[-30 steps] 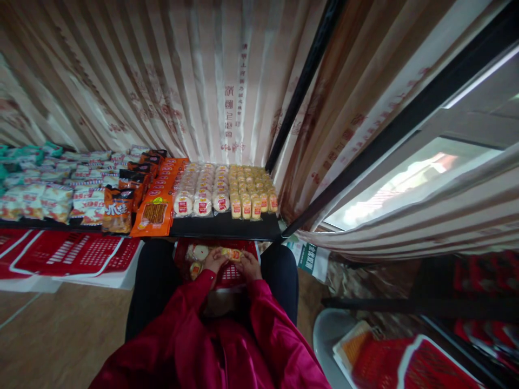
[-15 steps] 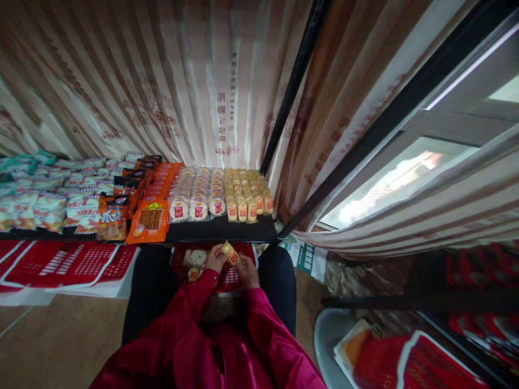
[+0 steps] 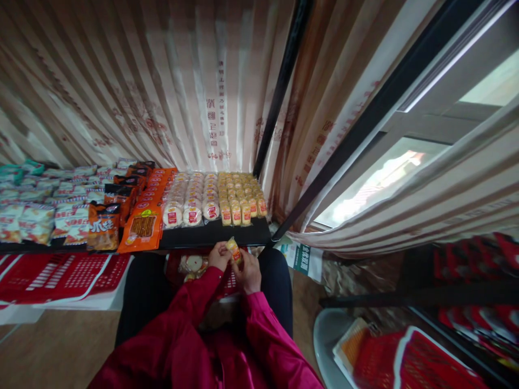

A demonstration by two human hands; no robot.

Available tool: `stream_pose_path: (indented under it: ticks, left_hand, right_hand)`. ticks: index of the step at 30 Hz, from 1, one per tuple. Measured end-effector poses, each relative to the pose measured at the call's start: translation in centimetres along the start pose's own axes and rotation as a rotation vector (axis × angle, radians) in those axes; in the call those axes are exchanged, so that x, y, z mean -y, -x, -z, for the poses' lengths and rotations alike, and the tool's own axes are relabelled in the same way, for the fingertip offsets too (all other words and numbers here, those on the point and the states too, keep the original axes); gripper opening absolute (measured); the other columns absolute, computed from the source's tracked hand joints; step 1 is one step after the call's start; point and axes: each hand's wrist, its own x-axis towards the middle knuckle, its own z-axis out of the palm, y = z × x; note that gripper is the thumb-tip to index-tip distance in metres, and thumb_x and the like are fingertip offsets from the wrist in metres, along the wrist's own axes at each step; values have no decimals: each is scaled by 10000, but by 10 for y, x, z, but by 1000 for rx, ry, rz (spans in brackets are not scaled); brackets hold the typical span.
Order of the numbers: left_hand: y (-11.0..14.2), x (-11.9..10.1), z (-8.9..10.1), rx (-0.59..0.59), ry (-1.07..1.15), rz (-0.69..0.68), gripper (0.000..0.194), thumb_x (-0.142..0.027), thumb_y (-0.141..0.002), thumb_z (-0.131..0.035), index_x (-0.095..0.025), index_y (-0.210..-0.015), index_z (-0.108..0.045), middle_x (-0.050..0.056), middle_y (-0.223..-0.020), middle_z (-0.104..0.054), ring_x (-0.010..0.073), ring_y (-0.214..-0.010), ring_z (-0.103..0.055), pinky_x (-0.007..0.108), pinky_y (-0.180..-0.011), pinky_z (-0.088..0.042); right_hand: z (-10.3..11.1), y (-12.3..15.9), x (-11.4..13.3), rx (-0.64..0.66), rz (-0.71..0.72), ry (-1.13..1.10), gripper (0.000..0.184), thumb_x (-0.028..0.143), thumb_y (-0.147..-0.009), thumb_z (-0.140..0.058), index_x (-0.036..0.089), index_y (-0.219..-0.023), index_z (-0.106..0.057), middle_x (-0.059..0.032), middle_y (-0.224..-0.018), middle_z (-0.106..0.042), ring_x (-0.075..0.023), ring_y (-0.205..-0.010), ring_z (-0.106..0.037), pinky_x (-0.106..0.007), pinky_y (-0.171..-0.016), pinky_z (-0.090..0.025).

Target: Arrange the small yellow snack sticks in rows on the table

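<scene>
Just in front of the shelf's front edge, I hold a small yellow wrapped snack cake with a red label between both hands. My left hand pinches it from the left side. From the right and below, the fingers of my right hand close on it. Under my hands, between my knees, is a red plastic basket. Inside it lie a white round wrapped cake and other packets, partly hidden by my left arm.
On the black shelf stand rows of yellow wrapped cakes, white round cakes, orange bags and white snack bags. Another red basket lies at left. A black post and a grey stool are on my right.
The snack cake now stands more upright between my hands. My right hand has risen and turned around it. The view has shifted slightly.
</scene>
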Motion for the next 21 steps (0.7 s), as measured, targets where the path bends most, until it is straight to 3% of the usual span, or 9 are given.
stream_pose_path:
  ticks: [11,16,21]
  left_hand:
    - [-4,-29,-37,67,-112,-51,237,-6,-594,-635,-143,-776,-570,2,-693,-652,94,-615,-598,207,-625,-478]
    - [-16,-35,-56,105,-99,-91,259,23,-586,-633,-141,-778,-578,3,-714,-661,95,-648,-609,230,-683,-490]
    - [-24,-34,-73,78,-101,-116,280,70,-612,-573,-141,-795,-552,7,-753,-649,75,-661,-598,229,-713,-497]
  right_hand:
    - [19,-23,-2,-57,-45,128,418,357,-802,-488,113,-1136,-545,-132,-1033,-593,-245,-944,-487,-368,-868,-415]
    - [23,-40,-5,-68,-120,52,451,329,-815,-443,123,-1214,-478,-134,-1094,-548,-229,-991,-513,-360,-847,-452]
    - [21,-55,-11,-105,-211,-41,454,303,-797,-439,147,-1222,-465,-133,-1105,-507,-195,-844,-572,-334,-713,-502]
